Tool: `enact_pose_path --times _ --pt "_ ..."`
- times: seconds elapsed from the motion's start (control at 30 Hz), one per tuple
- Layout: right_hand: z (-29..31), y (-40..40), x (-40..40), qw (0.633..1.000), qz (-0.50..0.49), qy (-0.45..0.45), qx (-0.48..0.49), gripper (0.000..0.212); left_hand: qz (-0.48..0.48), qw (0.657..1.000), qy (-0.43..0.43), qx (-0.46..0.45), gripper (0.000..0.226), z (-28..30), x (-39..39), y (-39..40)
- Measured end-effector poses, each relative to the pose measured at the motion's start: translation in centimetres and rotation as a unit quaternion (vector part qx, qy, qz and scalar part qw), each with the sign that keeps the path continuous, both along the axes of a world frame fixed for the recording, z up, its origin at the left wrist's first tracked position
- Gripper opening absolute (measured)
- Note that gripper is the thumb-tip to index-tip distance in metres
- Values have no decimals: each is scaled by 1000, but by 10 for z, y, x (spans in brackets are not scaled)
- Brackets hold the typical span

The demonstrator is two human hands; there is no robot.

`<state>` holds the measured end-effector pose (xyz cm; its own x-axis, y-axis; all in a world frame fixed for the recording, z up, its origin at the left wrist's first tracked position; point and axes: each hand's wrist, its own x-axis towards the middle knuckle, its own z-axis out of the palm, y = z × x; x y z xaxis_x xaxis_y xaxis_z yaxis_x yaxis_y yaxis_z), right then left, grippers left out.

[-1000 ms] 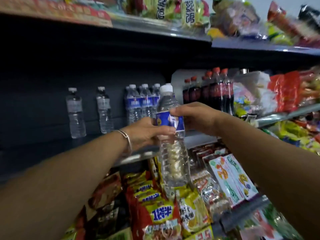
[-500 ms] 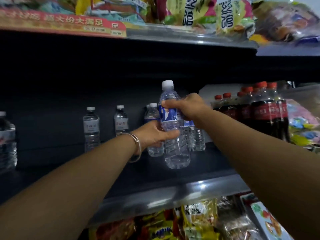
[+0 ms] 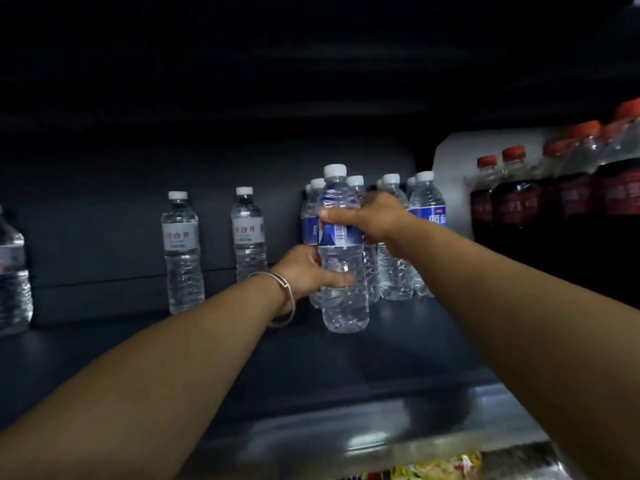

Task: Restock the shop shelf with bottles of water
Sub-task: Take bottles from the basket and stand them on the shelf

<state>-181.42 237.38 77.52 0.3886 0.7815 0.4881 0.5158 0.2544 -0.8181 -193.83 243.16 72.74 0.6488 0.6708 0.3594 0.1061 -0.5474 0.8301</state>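
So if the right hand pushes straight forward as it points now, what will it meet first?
Most likely the cluster of blue-label water bottles standing right behind the held bottle; the right hand already overlaps them in view, though depth is unclear.

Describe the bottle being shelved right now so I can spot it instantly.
On the dark shelf, left of the cola bottles, stands a cluster of blue-label water bottles. The bottle is in front of them, gripped by the left hand and right hand.

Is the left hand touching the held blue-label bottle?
Touching. The head view shows the left hand gripping the blue-label bottle's lower body, thumb across its front.
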Motion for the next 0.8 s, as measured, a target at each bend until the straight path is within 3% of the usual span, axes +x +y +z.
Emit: enact_pose_path --times 0.1,0.23,0.37,0.53,0.6,0.8 --pt "-5 -1 10 998 34 2 -48 35 -4 999 7 -44 18 1 1 9" --pt "-13 4 20 988 76 3 -136 74 2 998 13 -56 15 2 1 17" --pt "-15 8 20 986 80 10 -143 80 31 997 -21 -62 23 1 2 24" --pt "-19 15 18 989 62 11 -135 81 25 998 0 -56 29 -2 5 30" --pt "-20 17 15 988 57 0 -140 75 23 999 11 -34 34 -4 7 32" --pt "-19 22 17 988 48 -30 -146 30 67 997 -10 40 22 -6 11 32"
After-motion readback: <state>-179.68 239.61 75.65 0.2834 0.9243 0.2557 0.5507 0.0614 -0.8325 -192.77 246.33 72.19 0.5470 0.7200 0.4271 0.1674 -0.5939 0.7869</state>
